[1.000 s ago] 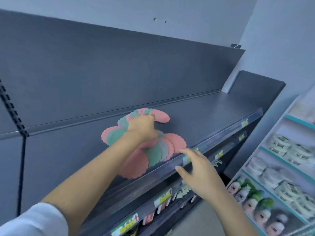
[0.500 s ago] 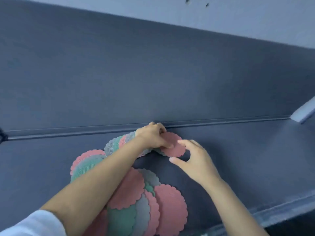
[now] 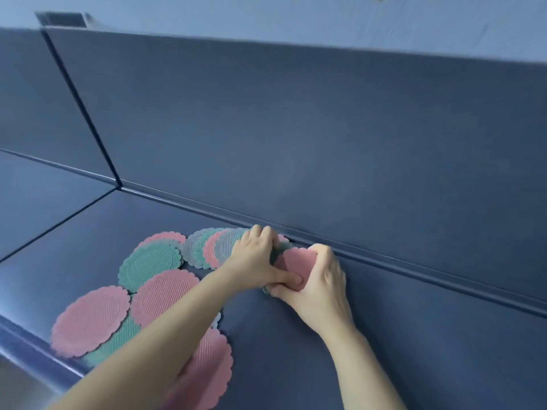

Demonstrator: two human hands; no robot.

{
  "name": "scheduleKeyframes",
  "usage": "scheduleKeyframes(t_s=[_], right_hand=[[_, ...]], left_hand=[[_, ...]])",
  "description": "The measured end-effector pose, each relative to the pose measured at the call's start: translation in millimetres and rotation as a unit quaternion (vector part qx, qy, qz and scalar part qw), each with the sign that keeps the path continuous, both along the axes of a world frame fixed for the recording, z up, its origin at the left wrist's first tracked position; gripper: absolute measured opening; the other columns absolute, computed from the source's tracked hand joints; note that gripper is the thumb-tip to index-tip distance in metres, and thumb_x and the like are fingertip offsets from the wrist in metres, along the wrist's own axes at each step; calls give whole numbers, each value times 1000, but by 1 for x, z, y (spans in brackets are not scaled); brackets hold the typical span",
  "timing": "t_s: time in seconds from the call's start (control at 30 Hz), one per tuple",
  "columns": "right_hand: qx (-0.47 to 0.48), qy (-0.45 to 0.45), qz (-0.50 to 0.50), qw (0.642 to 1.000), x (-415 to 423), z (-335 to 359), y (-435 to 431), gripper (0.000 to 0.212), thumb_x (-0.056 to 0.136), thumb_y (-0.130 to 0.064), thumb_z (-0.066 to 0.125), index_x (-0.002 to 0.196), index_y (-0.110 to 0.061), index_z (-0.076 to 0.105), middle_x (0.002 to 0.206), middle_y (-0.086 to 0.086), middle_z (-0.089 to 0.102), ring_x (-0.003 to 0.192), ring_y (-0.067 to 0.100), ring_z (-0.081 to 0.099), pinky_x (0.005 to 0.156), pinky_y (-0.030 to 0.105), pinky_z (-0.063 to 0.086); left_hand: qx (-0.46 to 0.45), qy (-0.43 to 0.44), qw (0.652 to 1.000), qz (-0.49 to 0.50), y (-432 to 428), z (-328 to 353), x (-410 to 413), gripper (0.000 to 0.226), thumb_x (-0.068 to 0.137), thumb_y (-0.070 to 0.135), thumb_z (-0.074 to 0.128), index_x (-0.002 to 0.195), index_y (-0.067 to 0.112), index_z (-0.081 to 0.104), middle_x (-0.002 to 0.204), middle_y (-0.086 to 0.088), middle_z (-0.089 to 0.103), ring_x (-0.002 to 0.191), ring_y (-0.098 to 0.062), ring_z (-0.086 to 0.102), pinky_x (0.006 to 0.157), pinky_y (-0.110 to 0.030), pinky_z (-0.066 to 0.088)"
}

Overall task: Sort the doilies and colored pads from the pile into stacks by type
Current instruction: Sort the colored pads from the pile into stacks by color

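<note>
Both hands meet at the far side of a dark blue shelf, just in front of the rail at the foot of the back panel. Between them is a pink pad, lifted at an angle off the shelf. The left hand reaches in from the near left, its fingers curled over the pad's far edge and its thumb pressed flat on the pad's face. The right hand grips the same pad from the right, fingers closed round its right edge and thumb tucked under the near edge. A greyish edge shows beneath that thumb; it may be another pad, but the hands hide too much to be sure. The pile spreads to the left of the hands, from the rail down to the shelf's near edge, as overlapping scalloped rounds in pink, green and grey with ribbed centres. A green pad lies near the middle of it, partly under a pink one, and grey pads fan out at the far end, touching the left hand. The left forearm crosses above the pile's near pads.
</note>
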State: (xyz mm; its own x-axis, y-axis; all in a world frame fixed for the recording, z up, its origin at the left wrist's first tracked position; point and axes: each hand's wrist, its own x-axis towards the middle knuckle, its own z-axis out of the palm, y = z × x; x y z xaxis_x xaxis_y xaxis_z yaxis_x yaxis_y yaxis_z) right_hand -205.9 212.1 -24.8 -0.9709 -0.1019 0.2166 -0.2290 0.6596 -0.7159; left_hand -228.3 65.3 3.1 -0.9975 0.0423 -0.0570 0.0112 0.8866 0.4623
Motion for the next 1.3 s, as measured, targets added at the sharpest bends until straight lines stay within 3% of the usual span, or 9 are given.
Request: scheduleKeyframes(t_s=[0.13,0.3,0.47,0.6,0.77,0.87,1.0,1.13,1.3], right_hand=[[-48,-21,55,997,4,4,-5,64,61,-40,81,103,-31,33,104,-13,45,99,13,46,77,32,45],[-121,-46,9,992,0,8,-11,37,72,-27,79,92,-22,48,99,-9,52,85,7,48,61,19,34],[-209,-98,-12,973,0,9,-7,20,76,-14,75,85,-20,58,88,-11,59,78,2,53,64,21,39],[-364,-143,-22,920,-7,11,0,16,85,-11,68,89,-21,56,90,-3,63,83,14,56,70,24,42],[-467,-189,-38,863,-4,23,-10,11,90,-10,62,93,-18,55,95,-1,62,90,18,55,78,34,42],[-439,-175,10,881,18,43,-27,9,92,-14,61,95,-21,55,101,0,64,92,18,57,77,36,44],[-402,-180,165,882,57,76,-84,8,92,-11,59,97,-17,59,95,-1,71,86,11,63,73,29,44],[-365,-193,253,875,84,86,-181,21,94,-6,53,104,-19,66,103,-4,72,99,8,65,80,23,46],[-395,-265,285,832,119,85,-315,22,95,-6,50,99,-17,68,100,3,73,96,20,65,89,41,48]], left_hand=[[12,30,999,44,-1,-4,26,52,75,58,70,105,17,55,110,5,44,105,-15,36,88,-26,31],[266,-18,949,168,-9,5,41,39,82,16,73,117,14,55,110,3,56,103,-13,54,86,-23,42],[369,-38,903,216,-15,1,46,42,79,-6,66,117,11,59,107,-1,57,93,-14,55,78,-21,47],[442,-38,869,218,-18,3,53,32,82,-4,68,110,10,62,107,-10,65,85,-19,63,80,-30,56],[533,14,815,228,-21,12,77,18,85,0,68,88,18,68,80,4,71,67,-8,67,62,-17,53],[551,62,795,245,-50,25,103,15,85,1,68,92,14,70,92,-6,74,80,-18,70,82,-35,57],[528,154,781,296,-125,43,150,17,87,0,66,97,13,70,99,-11,72,79,-20,70,72,-31,57],[550,224,717,365,-217,51,199,19,86,-4,64,99,10,67,98,-10,71,74,-17,72,59,-26,57],[566,286,665,395,-339,53,260,24,87,-6,62,105,8,62,103,-12,68,86,-23,71,62,-30,58]])
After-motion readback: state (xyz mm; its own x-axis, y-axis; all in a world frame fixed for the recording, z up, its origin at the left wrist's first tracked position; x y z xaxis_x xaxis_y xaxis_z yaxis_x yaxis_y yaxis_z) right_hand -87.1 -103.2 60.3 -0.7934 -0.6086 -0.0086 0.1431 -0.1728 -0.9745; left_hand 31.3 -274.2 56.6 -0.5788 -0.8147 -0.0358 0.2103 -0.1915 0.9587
